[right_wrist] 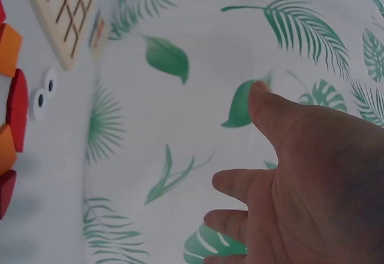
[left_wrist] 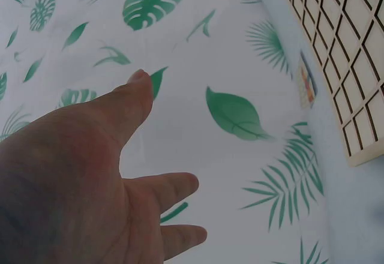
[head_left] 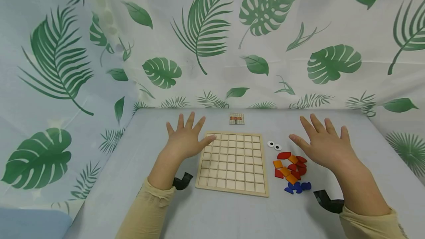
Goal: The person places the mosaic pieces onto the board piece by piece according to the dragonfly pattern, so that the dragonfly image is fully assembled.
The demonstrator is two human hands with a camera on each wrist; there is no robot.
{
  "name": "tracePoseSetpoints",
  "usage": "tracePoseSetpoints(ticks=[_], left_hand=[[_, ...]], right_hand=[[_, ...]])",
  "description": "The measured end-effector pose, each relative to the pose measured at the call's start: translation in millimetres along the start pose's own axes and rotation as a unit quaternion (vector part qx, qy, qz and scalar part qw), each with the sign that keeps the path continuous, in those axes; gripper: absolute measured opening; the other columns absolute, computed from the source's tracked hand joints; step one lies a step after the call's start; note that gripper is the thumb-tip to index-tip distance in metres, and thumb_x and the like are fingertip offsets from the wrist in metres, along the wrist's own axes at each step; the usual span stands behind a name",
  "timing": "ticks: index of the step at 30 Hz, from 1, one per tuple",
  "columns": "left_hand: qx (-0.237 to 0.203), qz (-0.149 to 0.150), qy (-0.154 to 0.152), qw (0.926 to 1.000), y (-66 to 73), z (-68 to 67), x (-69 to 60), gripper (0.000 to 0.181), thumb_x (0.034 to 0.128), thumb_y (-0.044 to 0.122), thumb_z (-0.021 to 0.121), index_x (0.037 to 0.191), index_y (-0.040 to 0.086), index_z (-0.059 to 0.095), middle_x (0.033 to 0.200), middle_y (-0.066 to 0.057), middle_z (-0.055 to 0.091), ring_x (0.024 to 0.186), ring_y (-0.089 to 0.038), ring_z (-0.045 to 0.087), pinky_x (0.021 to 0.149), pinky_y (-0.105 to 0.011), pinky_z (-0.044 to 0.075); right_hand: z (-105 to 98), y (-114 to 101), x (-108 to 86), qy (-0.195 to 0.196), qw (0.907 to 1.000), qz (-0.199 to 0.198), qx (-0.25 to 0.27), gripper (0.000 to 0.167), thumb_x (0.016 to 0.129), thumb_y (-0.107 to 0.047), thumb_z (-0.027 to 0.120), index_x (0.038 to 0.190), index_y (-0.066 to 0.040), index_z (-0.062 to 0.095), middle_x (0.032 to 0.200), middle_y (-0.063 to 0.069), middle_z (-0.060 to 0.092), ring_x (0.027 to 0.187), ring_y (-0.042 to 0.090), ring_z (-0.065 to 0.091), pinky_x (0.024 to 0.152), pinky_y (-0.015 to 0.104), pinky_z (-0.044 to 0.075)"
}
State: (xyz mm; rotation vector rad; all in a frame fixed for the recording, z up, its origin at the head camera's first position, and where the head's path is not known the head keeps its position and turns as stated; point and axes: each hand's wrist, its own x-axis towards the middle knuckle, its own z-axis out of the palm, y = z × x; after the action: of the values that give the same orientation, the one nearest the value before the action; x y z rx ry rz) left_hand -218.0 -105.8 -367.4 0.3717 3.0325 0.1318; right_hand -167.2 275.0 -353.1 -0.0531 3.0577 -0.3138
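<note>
My left hand [head_left: 184,141] is held with fingers spread at the left edge of a light wooden grid board [head_left: 232,163]; its thumb overlaps the board's upper left corner in the head view. Nothing is in it. To the right, my right hand [head_left: 327,146] spreads its fingers too and holds nothing. Nearest to it lie loose red pieces [head_left: 284,155], orange pieces [head_left: 277,164] and blue pieces [head_left: 299,187], several of each. Two white discs with black dots, like eyes [head_left: 270,144], sit just above them. In the left wrist view, the left palm [left_wrist: 72,186] is bare.
A small card with a grid picture [head_left: 237,118] lies behind the board. The table [head_left: 219,217] has a pale cover. Leaf-printed cloth [head_left: 212,76] hangs behind it and at both sides. A black curved piece shows at the left wrist [head_left: 182,181] and another at the right wrist [head_left: 328,202].
</note>
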Motion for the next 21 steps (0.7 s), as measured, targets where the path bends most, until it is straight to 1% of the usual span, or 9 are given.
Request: tracePoseSetpoints(ticks=[2,4,6,8,12,14,16,19,21], left_hand=[[-0.004,0.001,0.0,1.0,-0.2,0.9,0.0,0.088,0.084,0.083,0.022,0.156,0.033,0.013,0.162,-0.008,0.004,0.145,-0.043,-0.002,0.103,-0.076,0.001],[-0.01,0.003,-0.001,0.9999,-0.6,2.0,0.4,0.087,0.0847,0.082,0.023,0.156,0.033,0.014,0.162,-0.009,0.004,0.145,-0.043,-0.001,0.104,-0.076,0.002],[-0.019,0.008,-0.006,0.9998,-1.3,3.9,1.6,0.086,0.0857,0.081,0.023,0.156,0.032,0.014,0.162,-0.009,0.005,0.145,-0.043,-0.001,0.104,-0.075,0.001],[-0.032,0.014,-0.013,0.9993,-2.9,6.2,4.0,0.084,0.0875,0.079,0.024,0.156,0.031,0.015,0.162,-0.009,0.006,0.145,-0.042,0.0,0.106,-0.073,0.001],[-0.082,0.035,-0.036,0.9954,-9.1,16.3,12.1,0.078,0.0922,0.073,0.03,0.156,0.029,0.02,0.162,-0.009,0.01,0.145,-0.04,0.002,0.109,-0.069,0.001],[-0.115,0.056,-0.043,0.9909,-14.9,26.0,18.4,0.074,0.0946,0.069,0.034,0.155,0.027,0.023,0.161,-0.009,0.014,0.146,-0.039,0.004,0.111,-0.066,0.002],[-0.15,0.084,-0.045,0.984,-22.5,39.2,26.6,0.07,0.0968,0.064,0.036,0.155,0.026,0.026,0.16,-0.008,0.017,0.146,-0.037,0.006,0.113,-0.062,0.004],[-0.2,0.121,-0.054,0.9707,-34.7,59.8,38.1,0.063,0.1004,0.055,0.039,0.154,0.022,0.03,0.159,-0.008,0.021,0.146,-0.036,0.008,0.115,-0.058,0.005],[-0.217,0.138,-0.063,0.9644,-42.6,71.7,43.3,0.06,0.1017,0.051,0.041,0.153,0.021,0.031,0.159,-0.009,0.021,0.146,-0.037,0.008,0.115,-0.057,0.005]], right_hand=[[1.8,1.8,1.7,-0.003,1.0,-0.007,0.0,0.099,0.088,-0.077,0.031,0.154,-0.005,0.016,0.154,0.033,0.008,0.136,0.059,-0.001,0.099,0.075,-0.014],[4.6,4.1,5.1,-0.004,0.9998,-0.021,0.001,0.098,0.089,-0.076,0.032,0.153,-0.003,0.021,0.153,0.033,0.014,0.136,0.058,0.006,0.101,0.075,-0.007],[8.9,7.7,10.7,-0.011,0.9992,-0.039,0.006,0.096,0.089,-0.075,0.036,0.15,-0.001,0.028,0.149,0.035,0.024,0.134,0.058,0.017,0.103,0.075,0.005],[13.2,10.9,18.2,-0.025,0.9979,-0.055,0.021,0.091,0.091,-0.07,0.043,0.146,0.001,0.036,0.145,0.035,0.033,0.13,0.057,0.026,0.101,0.074,0.019],[26.0,15.9,34.2,-0.076,0.9921,-0.069,0.074,0.074,0.092,-0.056,0.058,0.138,0.001,0.049,0.134,0.032,0.048,0.121,0.052,0.043,0.091,0.067,0.042],[33.6,17.6,42.7,-0.095,0.9884,-0.071,0.094,0.064,0.092,-0.049,0.061,0.135,-0.001,0.054,0.128,0.028,0.055,0.115,0.048,0.05,0.086,0.06,0.049],[40.6,19.5,50.6,-0.108,0.9855,-0.072,0.11,0.057,0.092,-0.044,0.063,0.131,-0.003,0.057,0.121,0.023,0.06,0.107,0.042,0.056,0.08,0.054,0.054],[50.4,23.2,60.1,-0.116,0.9831,-0.074,0.121,0.049,0.092,-0.039,0.065,0.127,-0.005,0.06,0.115,0.016,0.063,0.101,0.034,0.059,0.078,0.048,0.056],[55.6,25.1,64.9,-0.125,0.9811,-0.074,0.127,0.047,0.092,-0.038,0.066,0.125,-0.006,0.061,0.113,0.013,0.064,0.098,0.03,0.059,0.077,0.045,0.056]])
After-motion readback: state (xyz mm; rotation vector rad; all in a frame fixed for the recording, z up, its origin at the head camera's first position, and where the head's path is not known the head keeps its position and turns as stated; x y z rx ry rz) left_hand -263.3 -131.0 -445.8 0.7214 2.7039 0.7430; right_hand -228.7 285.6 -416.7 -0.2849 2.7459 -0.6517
